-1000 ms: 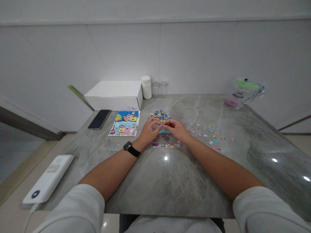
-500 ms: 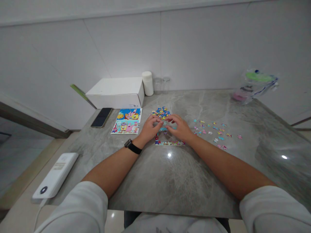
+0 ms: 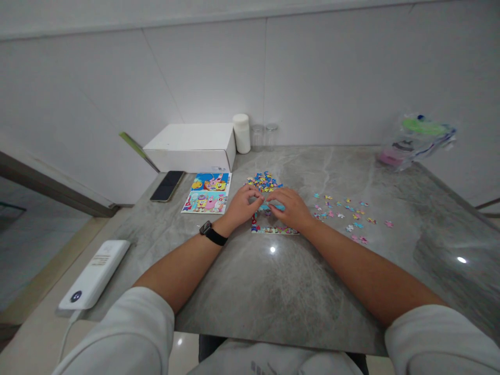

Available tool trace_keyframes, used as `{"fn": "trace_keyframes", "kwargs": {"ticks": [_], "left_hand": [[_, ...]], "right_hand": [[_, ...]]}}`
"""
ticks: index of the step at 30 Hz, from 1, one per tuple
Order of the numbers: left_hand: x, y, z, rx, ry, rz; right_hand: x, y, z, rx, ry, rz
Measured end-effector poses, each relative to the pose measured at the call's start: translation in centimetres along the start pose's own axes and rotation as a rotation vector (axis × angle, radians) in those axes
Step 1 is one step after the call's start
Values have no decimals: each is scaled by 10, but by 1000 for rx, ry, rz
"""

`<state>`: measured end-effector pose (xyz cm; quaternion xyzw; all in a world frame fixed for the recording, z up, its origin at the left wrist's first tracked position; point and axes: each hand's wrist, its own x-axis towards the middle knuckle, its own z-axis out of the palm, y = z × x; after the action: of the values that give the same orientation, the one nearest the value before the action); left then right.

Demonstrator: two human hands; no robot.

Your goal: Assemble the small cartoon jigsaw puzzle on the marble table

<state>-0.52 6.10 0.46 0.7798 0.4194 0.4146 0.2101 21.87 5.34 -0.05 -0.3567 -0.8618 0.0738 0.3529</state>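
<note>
My left hand (image 3: pixel 245 205) and my right hand (image 3: pixel 288 208) meet over the top of a partly joined puzzle frame (image 3: pixel 273 230) on the grey table. Fingers and thumb of each are pinched close together; anything between them is too small to make out. Just beyond the fingertips lies a heap of blue and yellow puzzle pieces (image 3: pixel 264 180). Loose pink, blue and yellow pieces (image 3: pixel 356 216) are scattered right of my right hand. A printed picture sheet (image 3: pixel 207 194) with cartoon figures lies left of my left hand.
A black phone (image 3: pixel 167 186) and a white box (image 3: pixel 191 146) are at the back left, beside a white bottle (image 3: pixel 241 134) and two clear glasses (image 3: pixel 264 137). A white power bank (image 3: pixel 95 273) sits front left. A plastic bag (image 3: pixel 416 140) stands back right.
The fingers of my right hand have come closer to my left fingertips, above the puzzle. The view has shifted slightly, so the table objects appear a little further right.
</note>
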Motion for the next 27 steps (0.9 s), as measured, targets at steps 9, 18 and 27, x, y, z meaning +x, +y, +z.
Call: {"fn": "trace_keyframes", "kwargs": {"ticks": [9,18,27], "left_hand": [[7,-15,-23,266,-145,-37],[5,-19,-28,287,-313,2],[3,-22,-28,359,-348,57]], "right_hand": [[-1,1,12,-30,-165,-28],[1,-4,21,-51,-224,-44],[3,-7,23,-99,-256,-38]]}}
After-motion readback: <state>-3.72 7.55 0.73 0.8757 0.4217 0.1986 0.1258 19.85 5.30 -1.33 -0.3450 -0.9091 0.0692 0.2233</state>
